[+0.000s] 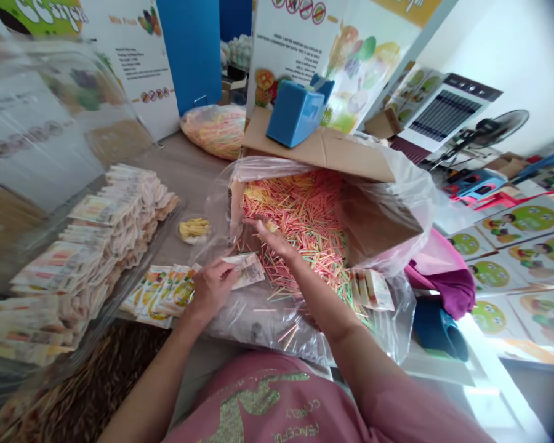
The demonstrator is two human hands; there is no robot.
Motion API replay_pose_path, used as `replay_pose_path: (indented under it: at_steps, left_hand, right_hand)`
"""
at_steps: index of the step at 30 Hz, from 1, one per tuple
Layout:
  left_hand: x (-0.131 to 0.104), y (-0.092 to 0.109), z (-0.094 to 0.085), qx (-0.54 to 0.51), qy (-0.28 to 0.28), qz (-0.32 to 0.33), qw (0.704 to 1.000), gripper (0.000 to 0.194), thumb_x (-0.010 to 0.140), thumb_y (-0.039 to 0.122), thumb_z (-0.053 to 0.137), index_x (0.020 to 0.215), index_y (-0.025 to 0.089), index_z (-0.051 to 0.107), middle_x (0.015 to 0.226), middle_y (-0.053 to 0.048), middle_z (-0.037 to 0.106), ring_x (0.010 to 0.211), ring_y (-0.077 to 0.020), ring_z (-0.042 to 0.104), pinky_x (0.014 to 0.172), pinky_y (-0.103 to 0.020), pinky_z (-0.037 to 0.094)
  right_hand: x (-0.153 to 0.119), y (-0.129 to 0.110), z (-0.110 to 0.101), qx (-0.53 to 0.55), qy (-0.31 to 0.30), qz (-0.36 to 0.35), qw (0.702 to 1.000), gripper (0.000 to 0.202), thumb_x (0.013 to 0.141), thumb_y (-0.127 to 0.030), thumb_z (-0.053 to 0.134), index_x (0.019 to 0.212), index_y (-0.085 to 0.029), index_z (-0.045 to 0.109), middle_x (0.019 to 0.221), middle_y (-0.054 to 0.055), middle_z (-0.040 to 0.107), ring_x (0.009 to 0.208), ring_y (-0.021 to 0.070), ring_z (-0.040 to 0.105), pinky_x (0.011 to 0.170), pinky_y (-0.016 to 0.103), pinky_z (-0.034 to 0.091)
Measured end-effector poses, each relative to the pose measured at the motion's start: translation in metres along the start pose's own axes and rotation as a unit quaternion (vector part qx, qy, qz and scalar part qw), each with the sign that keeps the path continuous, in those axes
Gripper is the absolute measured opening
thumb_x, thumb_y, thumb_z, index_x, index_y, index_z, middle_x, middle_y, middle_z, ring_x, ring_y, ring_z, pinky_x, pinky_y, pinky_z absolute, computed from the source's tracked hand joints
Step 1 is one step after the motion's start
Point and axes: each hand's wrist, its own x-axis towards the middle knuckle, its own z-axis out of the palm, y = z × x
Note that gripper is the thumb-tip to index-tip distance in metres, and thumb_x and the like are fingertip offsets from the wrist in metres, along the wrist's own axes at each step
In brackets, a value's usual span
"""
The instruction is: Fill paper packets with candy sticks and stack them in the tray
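Note:
My left hand (211, 288) pinches a small white printed packet (248, 271) at the near left edge of the candy box. My right hand (273, 237) reaches into the lined cardboard box (373, 227), over a heap of thin pink, yellow and green candy sticks (305, 215). Its fingers are stretched out; whether sticks lie under them is hidden. Beside my left wrist lies a fan of yellow and white packets (164, 292). A small bowl of yellow rubber bands (194, 229) stands left of the box.
Long stacks of packets (96, 240) fill the table's left side. A blue tape dispenser (298, 111) rests on the box's back flap. A bag of sticks (215, 130) lies behind. More packets (373, 289) sit at the box's right front, near a purple cloth (447, 280).

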Motion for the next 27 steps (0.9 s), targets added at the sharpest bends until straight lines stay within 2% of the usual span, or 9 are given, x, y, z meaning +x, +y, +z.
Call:
replay_pose_path:
  at_steps: [2, 4, 8, 13, 17, 22, 25, 27]
  left_hand:
    - [0.007, 0.004, -0.005, -0.082, 0.013, -0.053, 0.995, 0.014, 0.083, 0.032, 0.072, 0.083, 0.021, 0.08, 0.079, -0.003, 0.073, 0.071, -0.0152, 0.064, 0.066, -0.026, 0.049]
    - [0.014, 0.011, -0.007, -0.146, 0.016, -0.088, 0.985, 0.018, 0.078, 0.037, 0.077, 0.082, 0.02, 0.081, 0.078, -0.002, 0.073, 0.068, -0.014, 0.063, 0.063, -0.025, 0.049]
    - [0.024, 0.029, 0.001, -0.233, -0.001, -0.124, 0.964, 0.021, 0.07, 0.039, 0.081, 0.078, 0.02, 0.081, 0.076, -0.001, 0.074, 0.065, -0.0137, 0.062, 0.062, -0.025, 0.049]
    - [0.025, 0.041, 0.015, -0.278, -0.036, -0.14, 0.95, 0.023, 0.071, 0.041, 0.083, 0.078, 0.019, 0.082, 0.076, -0.002, 0.074, 0.068, -0.0148, 0.064, 0.065, -0.026, 0.051]
    - [0.022, 0.043, 0.021, -0.294, -0.037, -0.138, 0.945, 0.022, 0.071, 0.04, 0.085, 0.079, 0.019, 0.082, 0.076, -0.002, 0.075, 0.069, -0.015, 0.064, 0.067, -0.028, 0.052]
    - [0.02, 0.042, 0.028, -0.332, -0.027, -0.14, 0.932, 0.021, 0.069, 0.038, 0.086, 0.074, 0.019, 0.08, 0.074, -0.002, 0.074, 0.072, -0.0169, 0.066, 0.073, -0.032, 0.055]
    - [0.02, 0.041, 0.029, -0.372, -0.033, -0.161, 0.914, 0.026, 0.065, 0.04, 0.09, 0.07, 0.017, 0.077, 0.07, -0.001, 0.072, 0.068, -0.0158, 0.064, 0.07, -0.031, 0.055]
    - [0.019, 0.042, 0.027, -0.412, -0.047, -0.183, 0.892, 0.031, 0.063, 0.043, 0.091, 0.073, 0.017, 0.078, 0.072, -0.002, 0.073, 0.068, -0.0159, 0.065, 0.07, -0.032, 0.056]
  right_hand:
    - [-0.008, -0.009, -0.007, 0.049, 0.004, -0.011, 0.999, 0.07, 0.106, -0.068, 0.024, 0.141, -0.027, 0.069, 0.16, 0.006, 0.052, 0.152, 0.0243, 0.042, 0.129, 0.045, 0.027]
    - [-0.017, -0.019, -0.012, 0.101, 0.004, -0.019, 0.995, 0.079, 0.104, -0.074, 0.017, 0.14, -0.029, 0.069, 0.159, 0.006, 0.053, 0.152, 0.0257, 0.042, 0.127, 0.046, 0.032]
    - [-0.03, -0.038, -0.019, 0.173, -0.018, -0.034, 0.984, 0.092, 0.098, -0.083, 0.01, 0.137, -0.027, 0.072, 0.155, 0.009, 0.056, 0.15, 0.0287, 0.045, 0.119, 0.047, 0.043]
    - [-0.034, -0.043, -0.024, 0.131, -0.071, -0.102, 0.984, 0.081, 0.099, -0.082, 0.02, 0.131, -0.032, 0.075, 0.16, 0.003, 0.052, 0.151, 0.0274, 0.043, 0.125, 0.045, 0.034]
    - [-0.036, -0.037, -0.022, 0.109, -0.12, -0.092, 0.983, 0.081, 0.099, -0.082, 0.022, 0.123, -0.029, 0.079, 0.151, 0.005, 0.059, 0.145, 0.0261, 0.05, 0.128, 0.042, 0.03]
    - [-0.035, -0.044, -0.018, 0.12, -0.15, -0.056, 0.98, 0.085, 0.096, -0.085, 0.025, 0.113, -0.024, 0.082, 0.132, 0.009, 0.071, 0.132, 0.0256, 0.06, 0.122, 0.044, 0.037]
    - [-0.033, -0.049, -0.017, 0.125, -0.192, -0.057, 0.972, 0.076, 0.092, -0.086, 0.041, 0.108, -0.026, 0.084, 0.124, 0.008, 0.075, 0.124, 0.0266, 0.065, 0.116, 0.042, 0.043]
    - [-0.031, -0.05, -0.016, 0.143, -0.179, -0.045, 0.972, 0.071, 0.089, -0.085, 0.051, 0.11, -0.025, 0.083, 0.117, 0.008, 0.077, 0.118, 0.0269, 0.068, 0.11, 0.041, 0.048]
